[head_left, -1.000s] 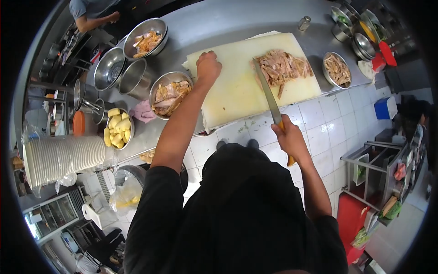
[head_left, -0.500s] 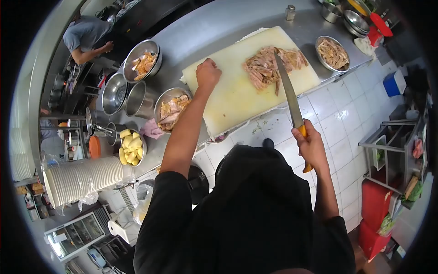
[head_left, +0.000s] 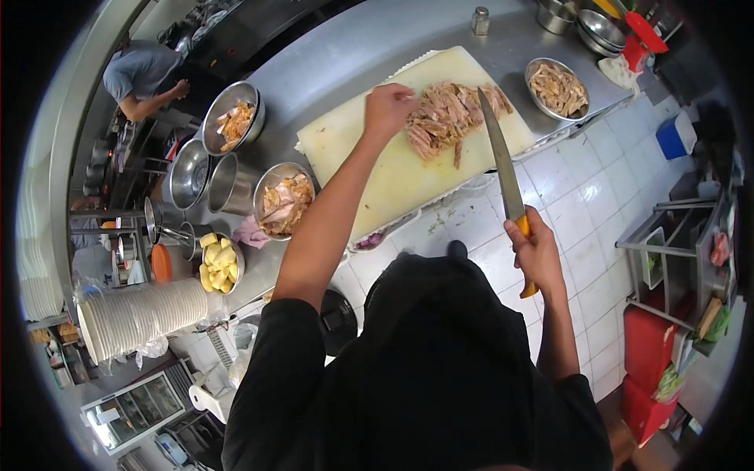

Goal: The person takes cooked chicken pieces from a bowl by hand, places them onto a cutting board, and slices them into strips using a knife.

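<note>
No legible text, label or number on anything in view

A steel worktop (head_left: 353,47) stands over a white-tiled floor (head_left: 581,212). A metal rack (head_left: 675,251) stands at the right. White plates (head_left: 141,314) are stacked at the left.

Cutting board (head_left: 369,149): pale cream. Sliced meat (head_left: 444,118) on it: pinkish-brown. Knife (head_left: 506,184): steel-grey blade, orange-yellow handle. Bench (head_left: 353,47): brushed grey metal. Bowls: silver; near-left bowl (head_left: 217,263) holds yellow chunks, far-left bowl (head_left: 233,118) orange-tan pieces. Plate stack (head_left: 133,314): white. Floor tiles (head_left: 581,212): white, grid pattern. Person's sleeves (head_left: 275,377): black.
</note>
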`<act>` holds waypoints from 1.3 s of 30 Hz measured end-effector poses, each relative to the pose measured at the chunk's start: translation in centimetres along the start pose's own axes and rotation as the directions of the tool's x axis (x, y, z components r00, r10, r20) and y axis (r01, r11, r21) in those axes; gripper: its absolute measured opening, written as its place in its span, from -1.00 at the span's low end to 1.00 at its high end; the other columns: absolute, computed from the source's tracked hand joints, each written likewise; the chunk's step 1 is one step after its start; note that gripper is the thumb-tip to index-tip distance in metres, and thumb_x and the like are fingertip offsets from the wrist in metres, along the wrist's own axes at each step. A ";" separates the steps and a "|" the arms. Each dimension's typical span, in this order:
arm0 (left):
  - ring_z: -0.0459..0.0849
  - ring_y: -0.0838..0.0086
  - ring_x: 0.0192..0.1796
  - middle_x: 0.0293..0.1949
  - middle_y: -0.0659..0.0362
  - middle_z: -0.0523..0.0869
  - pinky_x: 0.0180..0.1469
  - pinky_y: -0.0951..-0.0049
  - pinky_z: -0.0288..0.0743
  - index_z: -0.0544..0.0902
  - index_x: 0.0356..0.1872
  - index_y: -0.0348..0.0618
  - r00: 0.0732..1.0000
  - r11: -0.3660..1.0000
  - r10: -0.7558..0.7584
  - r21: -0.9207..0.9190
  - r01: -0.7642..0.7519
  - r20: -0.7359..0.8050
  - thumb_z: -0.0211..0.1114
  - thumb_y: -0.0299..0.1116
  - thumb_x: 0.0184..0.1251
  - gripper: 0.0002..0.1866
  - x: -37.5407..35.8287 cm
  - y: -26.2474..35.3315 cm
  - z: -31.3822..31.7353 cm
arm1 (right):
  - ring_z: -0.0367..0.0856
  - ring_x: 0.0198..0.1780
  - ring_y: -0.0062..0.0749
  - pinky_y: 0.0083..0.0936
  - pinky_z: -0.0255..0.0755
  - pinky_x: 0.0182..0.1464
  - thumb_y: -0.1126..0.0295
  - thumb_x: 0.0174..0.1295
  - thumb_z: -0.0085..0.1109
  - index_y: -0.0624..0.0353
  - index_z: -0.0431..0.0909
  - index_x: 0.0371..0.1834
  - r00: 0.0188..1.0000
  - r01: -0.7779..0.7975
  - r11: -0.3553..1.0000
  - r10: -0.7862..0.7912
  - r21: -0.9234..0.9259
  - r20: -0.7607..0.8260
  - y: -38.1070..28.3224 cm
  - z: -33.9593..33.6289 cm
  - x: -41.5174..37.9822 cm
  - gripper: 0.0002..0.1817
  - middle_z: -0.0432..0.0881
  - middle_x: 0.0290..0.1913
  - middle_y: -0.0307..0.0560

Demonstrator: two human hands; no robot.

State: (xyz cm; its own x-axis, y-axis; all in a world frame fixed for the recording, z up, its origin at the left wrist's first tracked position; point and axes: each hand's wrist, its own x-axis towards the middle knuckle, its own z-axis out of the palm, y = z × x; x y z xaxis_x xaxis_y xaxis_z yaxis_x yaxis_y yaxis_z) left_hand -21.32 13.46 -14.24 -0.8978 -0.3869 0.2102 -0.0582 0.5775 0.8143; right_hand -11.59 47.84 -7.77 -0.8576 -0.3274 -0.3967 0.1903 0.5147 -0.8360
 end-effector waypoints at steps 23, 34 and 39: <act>0.72 0.23 -0.12 -0.15 0.05 0.74 -0.06 0.27 0.58 0.76 -0.18 -0.11 0.934 0.952 -0.247 0.118 0.284 -0.258 0.45 -0.24 0.11 -0.73 -19.3 2.8 -15.0 | 0.64 -0.38 0.16 -0.17 0.46 -0.30 0.33 0.34 0.14 0.22 0.47 0.13 0.914 0.355 0.840 -0.220 -0.410 0.341 -1.1 6.1 2.4 -0.65 0.61 -0.44 0.25; 0.72 0.13 -0.09 -0.18 -0.01 0.75 -0.04 0.20 0.56 0.75 -0.11 -0.08 0.952 0.832 -0.264 0.463 0.306 -0.154 0.36 -0.39 0.07 -0.70 -21.1 -6.0 -20.5 | 0.65 -0.38 0.00 -0.22 0.47 -0.27 0.32 0.36 0.10 0.19 0.44 0.19 0.946 0.271 0.833 -0.138 -0.483 0.292 -1.1 8.4 2.3 -0.63 0.61 -0.42 0.20; 0.69 0.05 -0.02 -0.14 -0.03 0.75 0.03 0.12 0.52 0.73 -0.12 -0.08 0.940 0.769 -0.342 0.574 0.282 -0.003 0.27 -0.48 0.05 -0.68 -19.7 -7.2 -19.7 | 0.61 -0.45 -0.10 -0.28 0.45 -0.32 0.31 0.36 0.11 0.18 0.43 0.21 0.963 0.241 0.846 -0.145 -0.476 0.229 -0.4 9.2 1.1 -0.61 0.59 -0.46 0.13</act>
State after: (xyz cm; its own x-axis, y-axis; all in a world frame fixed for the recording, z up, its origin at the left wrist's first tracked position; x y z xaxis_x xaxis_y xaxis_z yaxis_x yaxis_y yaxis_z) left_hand 5.38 2.76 -13.59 -0.8224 -0.5634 -0.0789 -0.5483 0.7478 0.3744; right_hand -8.20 39.98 -11.32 -0.7437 -0.5713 -0.3473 -0.2729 0.7336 -0.6223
